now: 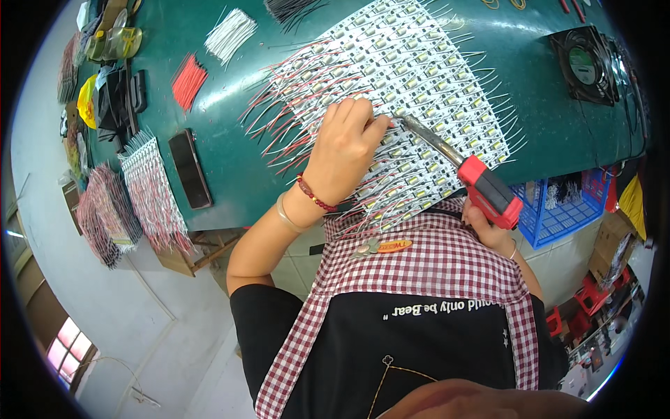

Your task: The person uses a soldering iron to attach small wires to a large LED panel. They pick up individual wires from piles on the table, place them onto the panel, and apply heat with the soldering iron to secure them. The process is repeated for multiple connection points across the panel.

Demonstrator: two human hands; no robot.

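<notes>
A large sheet of white circuit boards (419, 77) with rows of small yellowish LEDs lies on the green table. Thin red and white wires stick out along its left side. My left hand (347, 143) rests over the sheet's middle, thumb and forefinger pinched on a thin wire, mostly covered by the fingers. In my right hand (488, 229) is a red and black soldering gun (488, 190), gripped from below by its handle. Its metal tip points left and meets the board just right of my left fingertips.
On the table (230, 174) lie red wires (189, 82), white wires (231, 35), dark wires (289, 10) and a phone (189, 170). More wired boards (153, 188) hang over the left edge. A black fan (585, 64) stands at right, above a blue crate (562, 209).
</notes>
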